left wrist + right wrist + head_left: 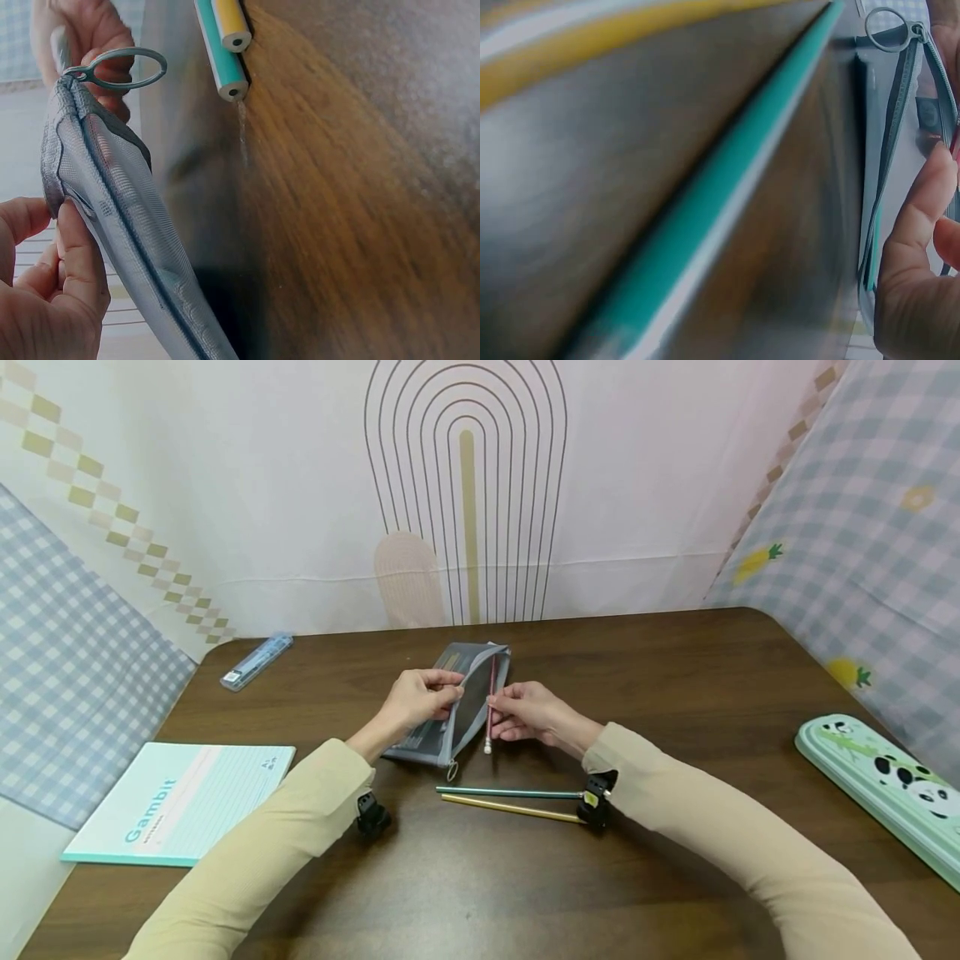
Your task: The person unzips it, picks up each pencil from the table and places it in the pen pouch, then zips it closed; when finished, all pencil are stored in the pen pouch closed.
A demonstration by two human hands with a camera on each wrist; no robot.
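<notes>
A grey mesh zip pouch (427, 739) with a ring pull (452, 770) lies at the middle of the table, its mouth spread apart. My left hand (420, 697) pinches the pouch's near edge between thumb and fingers, as the left wrist view also shows at the mesh pouch (142, 217). In my right hand (536, 714) is a red pencil (492, 681) with a white eraser end, pinched near that end. Its far part reaches into the pouch's mouth. Below the hands lie a green pencil (510, 792) and a yellow pencil (510, 808), side by side.
A mint notebook (180, 802) lies at the left, under the left forearm's side. Toward the back left is a small blue transparent case (257, 662). A green panda pencil case (885, 785) sits at the right edge. Curtains (600, 485) hang behind the table.
</notes>
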